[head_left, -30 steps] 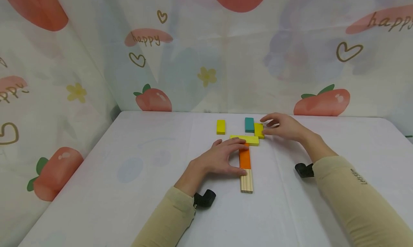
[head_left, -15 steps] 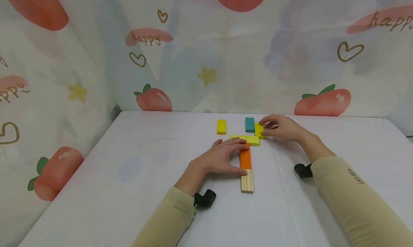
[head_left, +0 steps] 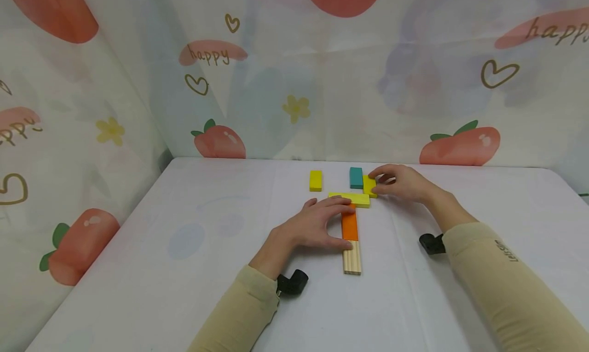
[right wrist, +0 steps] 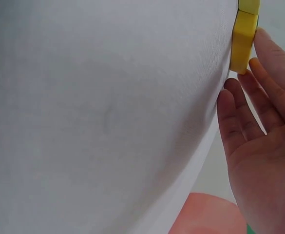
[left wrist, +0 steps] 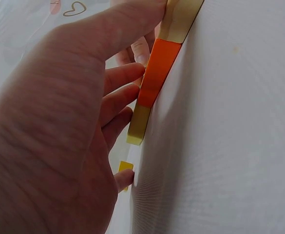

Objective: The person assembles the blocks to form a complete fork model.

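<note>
Touching the bright yellow flat block [head_left: 369,186] are the thumb and first finger of the right hand [head_left: 399,182]. This grip is small, with the thumb near the close end of the block and the first finger by its far end. The block lies just left of the right grip, flat on the white-covered bench [head_left: 391,301]. The right hand is much nearer to it than the left hand [head_left: 313,228], which is to the left of the right grip and closer to the person.

The long way of the bright yellow block runs from the person toward the back. Its close end meets the pale lime-yellow block [head_left: 361,199], near that block's right end. The lime block lies sideways, so the two long sides cross like a corner. A push from the right grip would go left, I think, toward the teal block [head_left: 356,178], which is so close that I cannot tell if they touch.

The left grip is spread wide, with its thumb on the plain striped wood block [head_left: 352,260] and its fingers over the orange block [head_left: 349,226] and the lime one. Those two blocks make a line pointing away from the person. Another yellow block [head_left: 315,181] sits well left of the right grip.
</note>
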Action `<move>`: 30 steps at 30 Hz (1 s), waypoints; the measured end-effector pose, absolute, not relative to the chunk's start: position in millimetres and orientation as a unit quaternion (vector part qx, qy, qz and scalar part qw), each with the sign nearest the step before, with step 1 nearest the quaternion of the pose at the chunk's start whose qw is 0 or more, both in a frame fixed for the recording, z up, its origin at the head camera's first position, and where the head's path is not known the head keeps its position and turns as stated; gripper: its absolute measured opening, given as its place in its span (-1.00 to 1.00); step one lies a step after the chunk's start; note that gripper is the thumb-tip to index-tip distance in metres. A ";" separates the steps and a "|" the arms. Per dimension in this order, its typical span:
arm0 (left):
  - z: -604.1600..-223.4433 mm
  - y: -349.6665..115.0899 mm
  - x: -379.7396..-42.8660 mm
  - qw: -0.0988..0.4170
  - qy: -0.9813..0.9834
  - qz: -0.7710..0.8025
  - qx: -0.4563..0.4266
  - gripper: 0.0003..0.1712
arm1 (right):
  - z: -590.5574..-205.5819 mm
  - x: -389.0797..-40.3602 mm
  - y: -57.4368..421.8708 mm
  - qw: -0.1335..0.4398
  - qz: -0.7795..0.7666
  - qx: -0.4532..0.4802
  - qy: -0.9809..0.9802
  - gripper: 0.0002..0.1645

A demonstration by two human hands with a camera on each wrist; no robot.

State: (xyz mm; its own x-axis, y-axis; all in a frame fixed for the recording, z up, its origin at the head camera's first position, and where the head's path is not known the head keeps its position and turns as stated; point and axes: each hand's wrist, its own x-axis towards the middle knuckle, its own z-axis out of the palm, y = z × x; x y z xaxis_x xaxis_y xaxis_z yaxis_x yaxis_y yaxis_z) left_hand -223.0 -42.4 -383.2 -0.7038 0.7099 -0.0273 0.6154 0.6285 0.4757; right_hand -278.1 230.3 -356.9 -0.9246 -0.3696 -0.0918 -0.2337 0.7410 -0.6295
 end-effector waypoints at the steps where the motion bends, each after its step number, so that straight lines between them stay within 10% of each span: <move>1: -383.4 -42.5 -223.1 0.106 0.896 0.221 0.370 -0.17 | -356.6 -277.9 229.9 0.105 -0.320 -0.163 0.927 -0.43; 30: -383.7 -42.8 -223.6 0.109 0.895 0.224 0.371 -0.17 | -358.9 -281.4 227.1 0.099 -0.312 -0.172 0.929 -0.44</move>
State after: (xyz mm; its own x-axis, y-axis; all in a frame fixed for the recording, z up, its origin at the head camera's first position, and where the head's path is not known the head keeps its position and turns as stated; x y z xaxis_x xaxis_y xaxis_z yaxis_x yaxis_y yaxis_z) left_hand -223.6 -42.8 -383.7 -0.7014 0.7122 -0.0278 0.6147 0.6242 0.4822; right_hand -281.4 227.1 -358.9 -0.9209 -0.3823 -0.0764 -0.2584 0.7452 -0.6147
